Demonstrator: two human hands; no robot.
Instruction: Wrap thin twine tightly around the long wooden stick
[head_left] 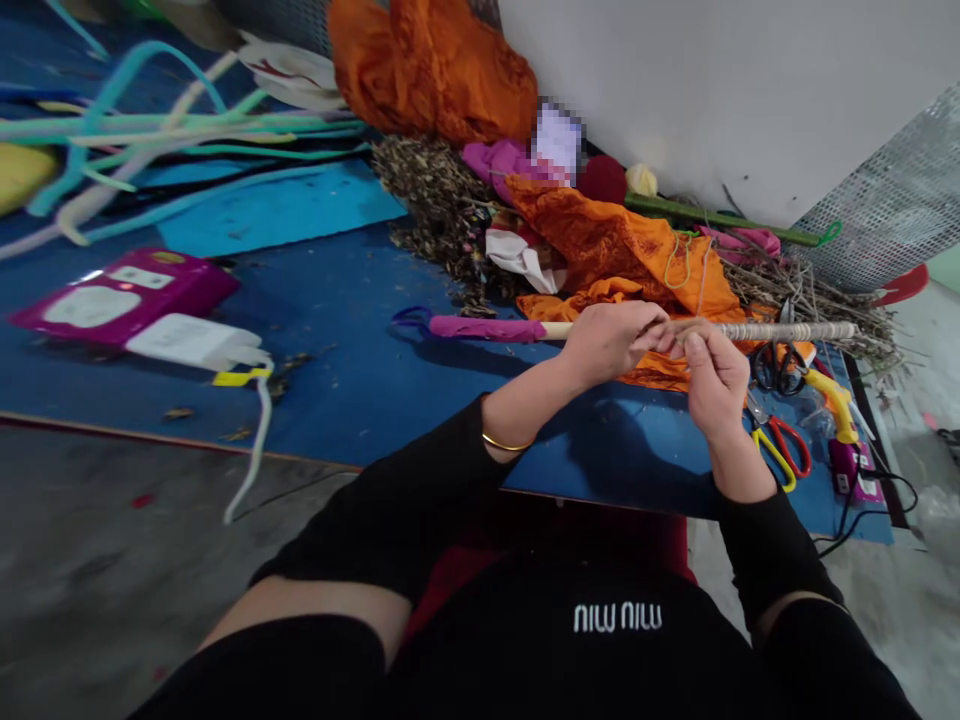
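Note:
A long thin stick (556,330) lies crosswise in front of me, over the table. Magenta cloth (487,329) wraps its left part, with a dark blue loop at the tip. Toward the right end it is wound with pale, greyish cord (787,331). My left hand (611,338) is closed around the middle of the stick. Just beside it, my right hand (716,375) is closed on the stick too, thumb and fingers pinched together; any fine strand between them is too small to make out. Orange cloth (622,240) lies behind and under the hands.
Scissors (784,450) and a yellow glue gun (834,400) with a black cable lie right of my hands. Dried plant stems (431,200) are heaped behind. A magenta packet (127,300) and pastel foam-like strips (180,130) are at left. The blue table's front edge (187,440) runs close to me.

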